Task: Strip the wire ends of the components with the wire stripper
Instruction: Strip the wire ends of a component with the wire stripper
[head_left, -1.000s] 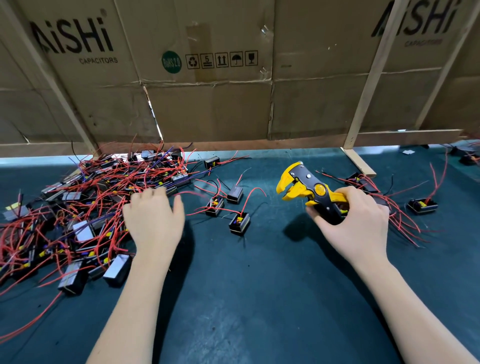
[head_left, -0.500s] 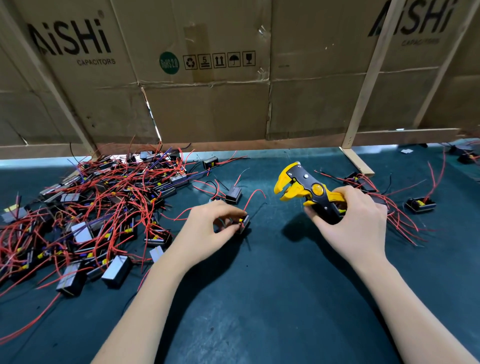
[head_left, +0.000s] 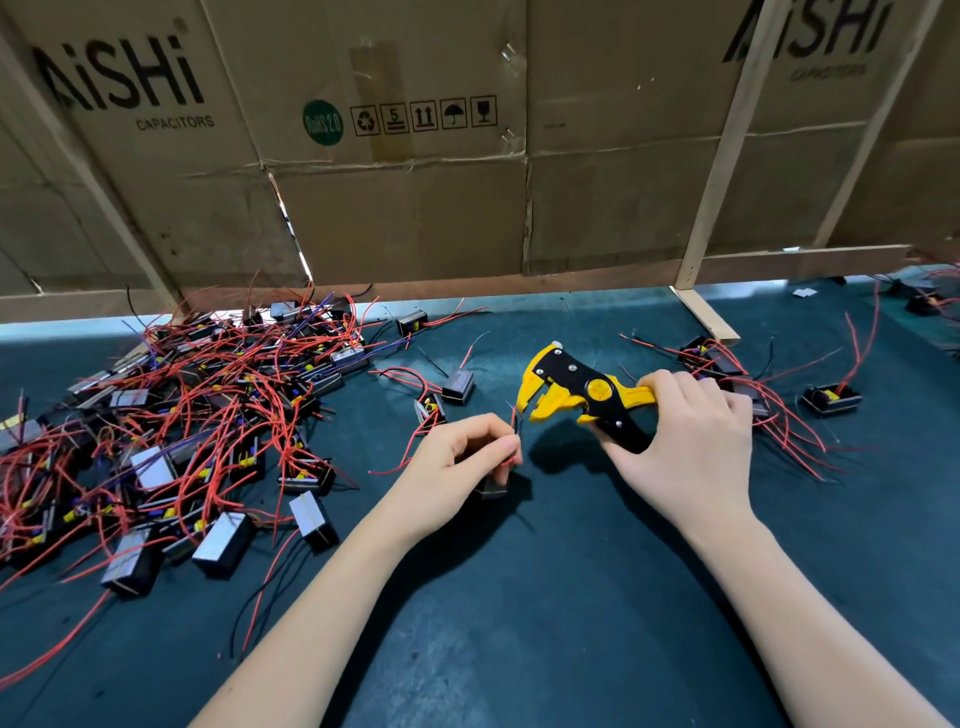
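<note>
A person's two bare forearms reach from the near edge over a dark teal bench. The left hand has its fingers curled, pinching a red wire that stands up between fingertips and thumb; a small black component shows just under the hand, close to the bench surface. The right hand is wrapped around the handles of a yellow and black wire stripper. The tool's head points toward the left hand, with its yellow jaws parted and just beside the tip of the held wire; whether they touch it cannot be told.

Toward the left edge of the bench lies a large pile of components, black blocks tangled in red wires. A few loose components sit between that pile and the tool. A smaller heap of components lies behind the right hand, and a single one lies further toward the right edge. Along the far edge stands a cardboard wall printed with "AiSHi CAPACITORS", braced by pale wooden slats.
</note>
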